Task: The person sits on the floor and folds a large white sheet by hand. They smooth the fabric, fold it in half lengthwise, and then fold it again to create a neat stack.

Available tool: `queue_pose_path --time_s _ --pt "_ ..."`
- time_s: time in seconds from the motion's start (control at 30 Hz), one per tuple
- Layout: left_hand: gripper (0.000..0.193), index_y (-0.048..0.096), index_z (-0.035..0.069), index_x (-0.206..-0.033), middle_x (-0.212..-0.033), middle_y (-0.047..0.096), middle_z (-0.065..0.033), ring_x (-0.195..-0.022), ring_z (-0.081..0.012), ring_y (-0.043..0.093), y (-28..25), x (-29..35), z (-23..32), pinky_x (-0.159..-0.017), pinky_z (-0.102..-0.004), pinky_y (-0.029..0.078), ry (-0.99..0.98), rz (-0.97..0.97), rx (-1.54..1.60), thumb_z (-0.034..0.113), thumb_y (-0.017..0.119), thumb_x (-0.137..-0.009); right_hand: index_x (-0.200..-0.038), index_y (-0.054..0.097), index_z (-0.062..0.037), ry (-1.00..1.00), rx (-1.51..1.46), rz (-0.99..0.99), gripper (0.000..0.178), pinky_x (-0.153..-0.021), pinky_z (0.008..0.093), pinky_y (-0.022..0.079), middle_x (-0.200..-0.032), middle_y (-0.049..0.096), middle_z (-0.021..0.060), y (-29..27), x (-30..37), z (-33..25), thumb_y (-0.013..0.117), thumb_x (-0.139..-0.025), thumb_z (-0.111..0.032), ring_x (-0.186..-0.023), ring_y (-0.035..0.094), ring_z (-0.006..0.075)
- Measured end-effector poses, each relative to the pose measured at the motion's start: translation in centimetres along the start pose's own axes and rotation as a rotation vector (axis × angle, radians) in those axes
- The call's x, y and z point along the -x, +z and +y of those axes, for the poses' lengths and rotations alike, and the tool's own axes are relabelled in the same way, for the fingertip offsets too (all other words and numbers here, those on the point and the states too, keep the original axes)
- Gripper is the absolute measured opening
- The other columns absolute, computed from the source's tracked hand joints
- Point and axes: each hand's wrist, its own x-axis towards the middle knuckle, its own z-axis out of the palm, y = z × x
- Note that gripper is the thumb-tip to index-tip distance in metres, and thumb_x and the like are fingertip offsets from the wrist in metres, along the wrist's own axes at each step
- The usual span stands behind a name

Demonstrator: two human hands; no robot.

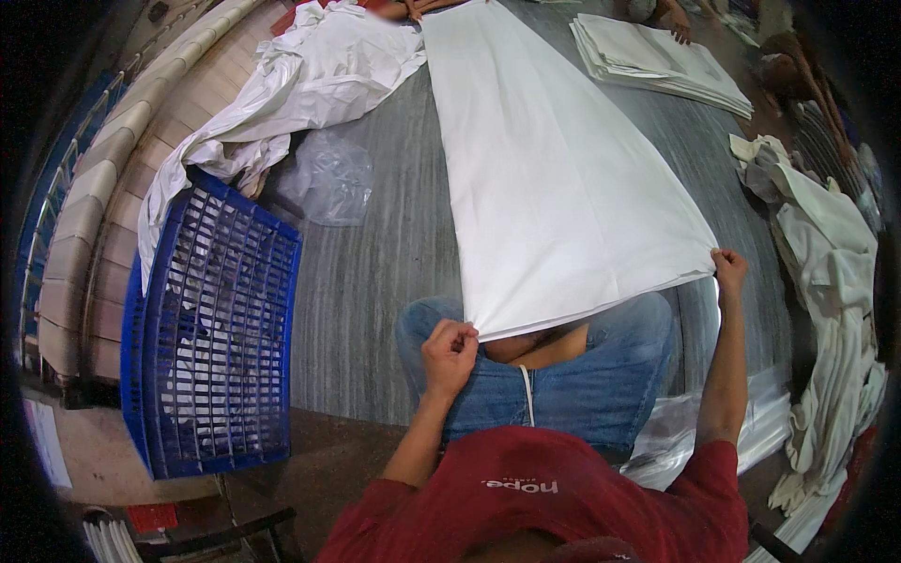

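A long white cloth [554, 169] stretches from the far end of the grey striped surface down to my lap. My left hand [449, 357] pinches its near left corner, just above my left knee. At the near right corner my right hand [729, 270] grips the same cloth between thumb and fingers. Between the two hands the near edge hangs taut, with the layers showing slightly apart. Another person's hand [413, 9] is near the cloth's far end, partly cut off by the frame.
At left stands a blue plastic basket [225, 338] with white cloth in it. Crumpled white cloth [328, 70] lies behind it, beside a clear plastic bag [333, 178]. A stack of folded white cloths [657, 66] sits far right under another person's hand [676, 21]. Loose cloth [826, 272] is heaped at right.
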Motion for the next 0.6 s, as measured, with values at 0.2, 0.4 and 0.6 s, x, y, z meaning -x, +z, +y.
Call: queue_pose_path --time_s 0.2,0.4,0.6 --pt "0.007 0.066 0.001 -0.083 -0.082 0.062 -0.0057 -0.066 -0.0112 0.062 0.0 1.7 -3.1 -0.057 -0.0255 0.050 -0.174 0.125 0.097 -0.005 0.064 -0.079 -0.081 0.069 -0.0007 0.001 -0.037 -0.120 0.014 -0.054 0.0255 0.042 -0.070 0.060 -0.0006 1.5 2.0 2.1 0.072 -0.081 -0.015 -0.062 0.053 0.0094" --pt "0.004 0.065 -0.002 -0.082 -0.074 0.062 -0.0080 -0.061 -0.0150 0.063 -2.1 -0.3 -4.8 -0.058 -0.0280 0.050 -0.212 0.199 0.063 -0.004 0.063 -0.079 -0.078 0.069 -0.0012 -0.063 -0.045 -0.065 0.015 -0.057 0.0275 0.044 -0.067 0.062 0.0013 5.0 1.5 1.8 0.073 -0.079 -0.015 -0.061 0.055 0.0111" --pt "0.004 0.066 0.001 -0.079 -0.077 0.067 -0.0092 -0.068 -0.0153 0.064 4.9 -4.1 -1.8 -0.061 -0.0287 0.051 -0.041 0.023 0.028 0.000 0.067 -0.076 -0.086 0.072 -0.0008 0.071 -0.094 0.175 0.013 -0.052 0.0268 0.044 -0.072 0.064 0.0026 -1.2 -1.8 10.5 0.072 -0.081 -0.012 -0.059 0.056 0.0136"
